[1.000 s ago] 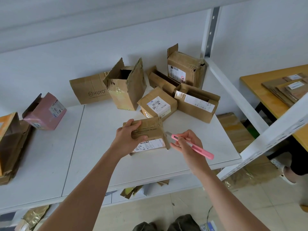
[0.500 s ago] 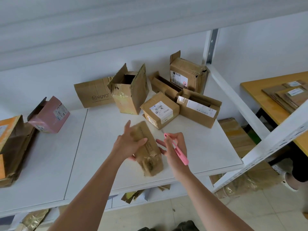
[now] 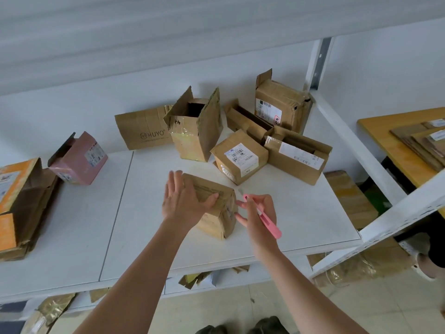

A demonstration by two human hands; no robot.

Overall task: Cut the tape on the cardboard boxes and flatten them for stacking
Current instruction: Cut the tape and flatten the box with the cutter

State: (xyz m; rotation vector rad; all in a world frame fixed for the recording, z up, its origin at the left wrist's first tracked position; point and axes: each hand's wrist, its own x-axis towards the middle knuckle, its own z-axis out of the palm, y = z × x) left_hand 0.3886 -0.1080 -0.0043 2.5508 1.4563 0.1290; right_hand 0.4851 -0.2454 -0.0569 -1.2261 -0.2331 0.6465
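Observation:
A small taped cardboard box (image 3: 216, 220) stands on the white shelf (image 3: 301, 213) in front of me. My left hand (image 3: 183, 201) lies on its top and left side, fingers straight, thumb across the top. My right hand (image 3: 257, 210) grips a pink box cutter (image 3: 265, 216) just right of the box, its short blade pointing up and away, fingertips near the box's right face. Several more cardboard boxes sit behind: a labelled cube (image 3: 239, 156), an open tall box (image 3: 197, 126), a long open box (image 3: 297, 156).
A pink box (image 3: 79, 157) and orange flattened cartons (image 3: 16, 201) lie at the left. A white slanted rack beam (image 3: 397, 208) runs down the right side. Flattened cardboard (image 3: 423, 143) is stacked on a yellow table at far right. A person's leg is at the right edge.
The small box has been turned and set down on the shelf. My left hand moved from gripping its side to lying over its top. My right hand with the cutter stays beside it.

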